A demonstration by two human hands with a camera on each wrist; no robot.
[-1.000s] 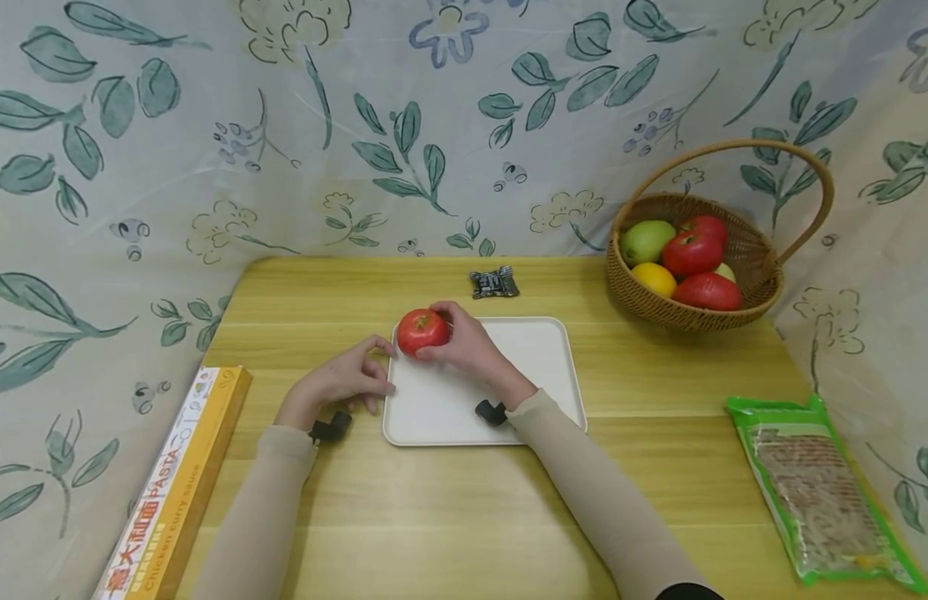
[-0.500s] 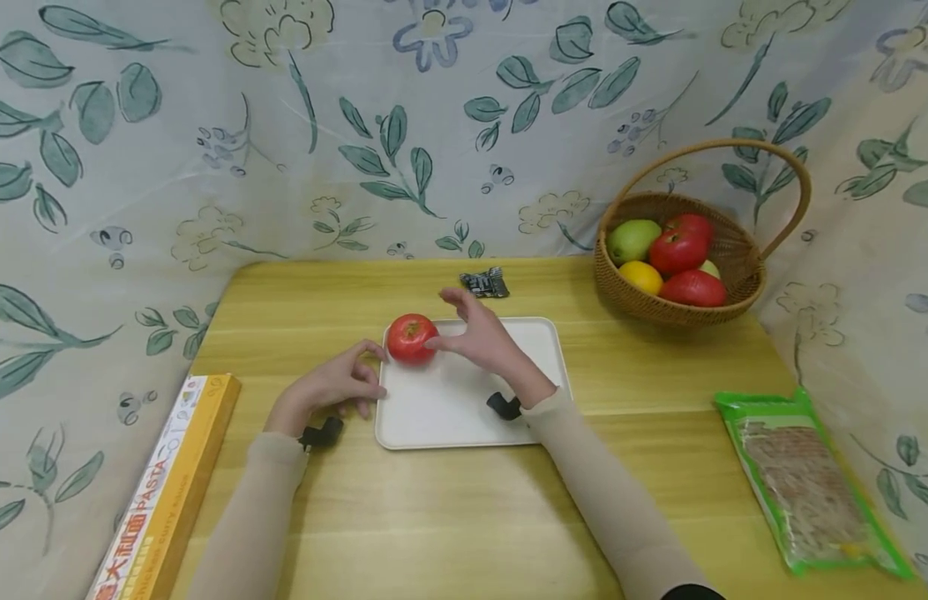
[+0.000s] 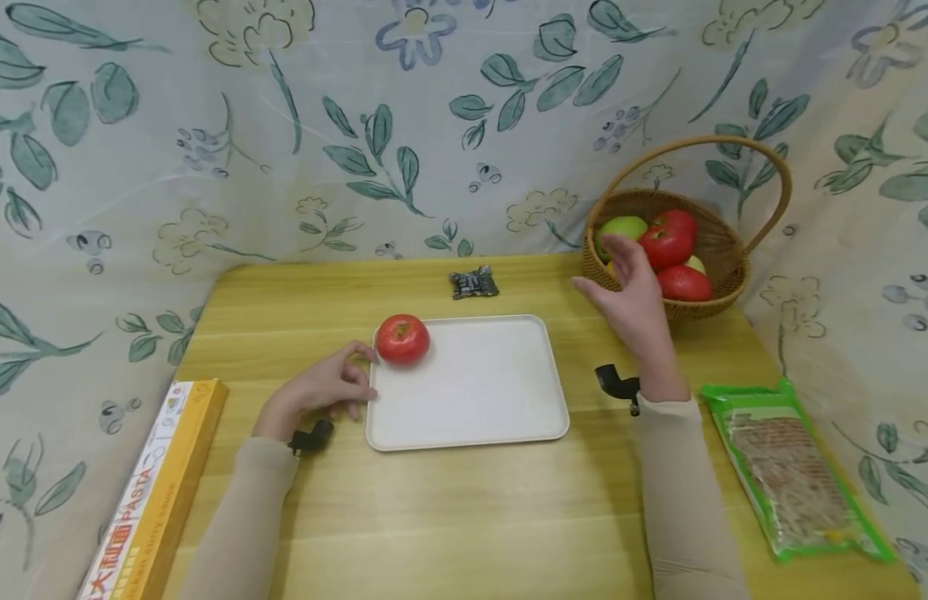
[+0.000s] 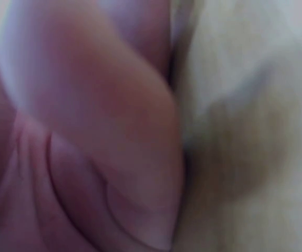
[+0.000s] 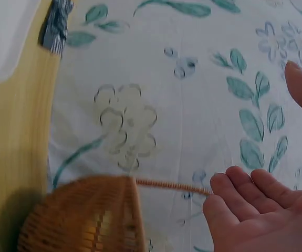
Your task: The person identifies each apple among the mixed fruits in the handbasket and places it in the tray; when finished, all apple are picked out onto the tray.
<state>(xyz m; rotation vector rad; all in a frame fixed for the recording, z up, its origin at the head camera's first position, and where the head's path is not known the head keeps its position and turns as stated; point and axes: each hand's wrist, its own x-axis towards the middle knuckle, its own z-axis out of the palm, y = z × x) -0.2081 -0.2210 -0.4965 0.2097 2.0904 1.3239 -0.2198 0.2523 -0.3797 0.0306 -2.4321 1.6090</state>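
On the far left corner of the white tray sits a red apple, with no hand on it. My left hand rests at the tray's left edge, its fingers loosely bent and its fingertips against or close to the rim. The left wrist view shows only blurred bent fingers and wood. My right hand hovers at the near left side of the wicker basket, thumb and fingers spread, nothing between them. Inside the basket lie red fruits and a green fruit, partly hidden by my hand.
A small black wrapped packet lies behind the tray. On the left stands a yellow pasta box; on the right lies a green-edged clear food bag. A flowered cloth hangs behind the wooden table.
My right hand has let go of the apple on the tray and moved right to the basket. My left hand stays at the tray's edge. The head view has shifted slightly.
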